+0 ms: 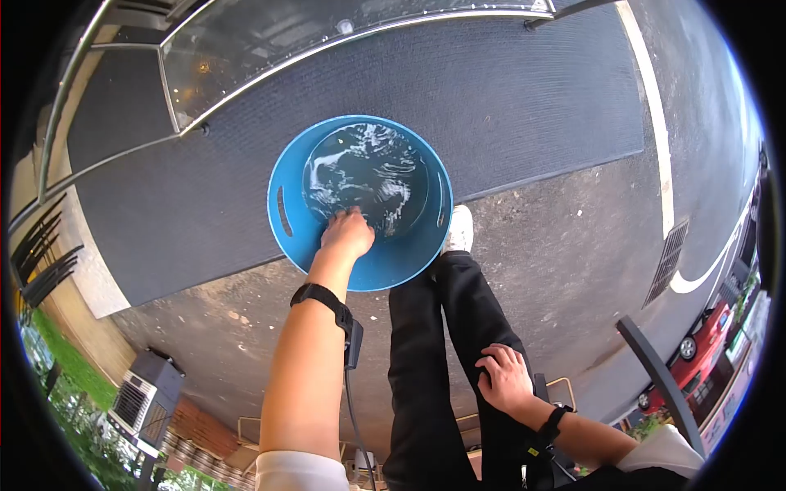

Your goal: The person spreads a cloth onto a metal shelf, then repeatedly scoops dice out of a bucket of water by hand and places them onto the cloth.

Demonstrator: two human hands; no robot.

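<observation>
A round blue tub (385, 268) stands at the edge of a dark mat, with rippling water (368, 176) inside. Over the near inner side of the tub, my left hand (348, 232) reaches down, its fingertips at or in the water. What those fingers hold, if anything, is hidden. My right hand (504, 375) rests on my trouser leg (479, 315), fingers bent and slightly apart, holding nothing. Black straps with small devices are on both wrists.
The dark mat (540, 98) lies under a metal-framed glass panel (270, 49). A white shoe (461, 227) is beside the tub. A drain grate (667, 262) and a red vehicle (704, 352) are at right, an outdoor unit (143, 401) at lower left.
</observation>
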